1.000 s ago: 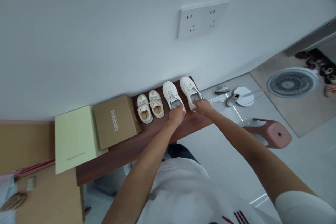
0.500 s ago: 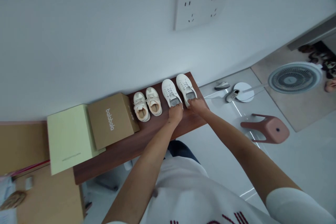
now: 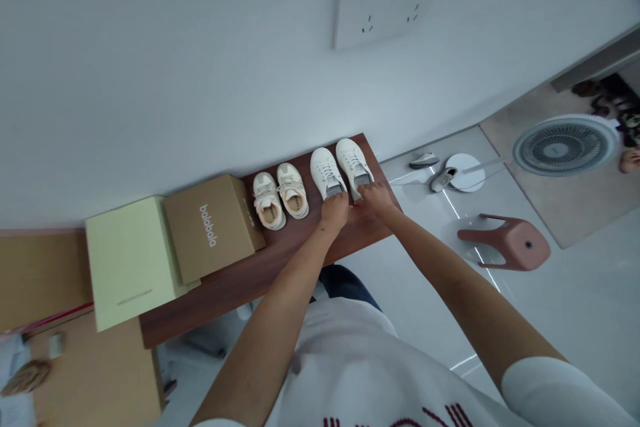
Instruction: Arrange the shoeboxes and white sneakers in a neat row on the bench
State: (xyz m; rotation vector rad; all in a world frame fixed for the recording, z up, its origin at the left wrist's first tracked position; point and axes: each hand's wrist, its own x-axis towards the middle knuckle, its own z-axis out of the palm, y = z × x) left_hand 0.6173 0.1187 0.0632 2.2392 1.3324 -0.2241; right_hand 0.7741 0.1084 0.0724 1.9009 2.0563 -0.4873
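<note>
Two white lace-up sneakers stand side by side at the right end of a dark wooden table, toes toward the wall. My left hand [image 3: 335, 211] is closed on the heel of the left white sneaker [image 3: 324, 167]. The heel of the right white sneaker [image 3: 351, 157] is gripped by my right hand [image 3: 375, 197]. Both heels are partly hidden by my fingers. To the left sits a smaller cream pair, a left cream shoe [image 3: 267, 199] and a right cream shoe [image 3: 291, 188], untouched.
Left along the table [image 3: 225, 293] lie a brown shoe box [image 3: 213, 230] and a pale green box [image 3: 130, 260]. Cardboard [image 3: 95, 367] is at the lower left. On the floor at right are a fan [image 3: 565, 145], a pink stool [image 3: 520, 245] and a pair of loose shoes [image 3: 443, 179].
The two white sneakers have shifted slightly closer together at the toes. Both hands stay at the heels. The view has tilted a little.
</note>
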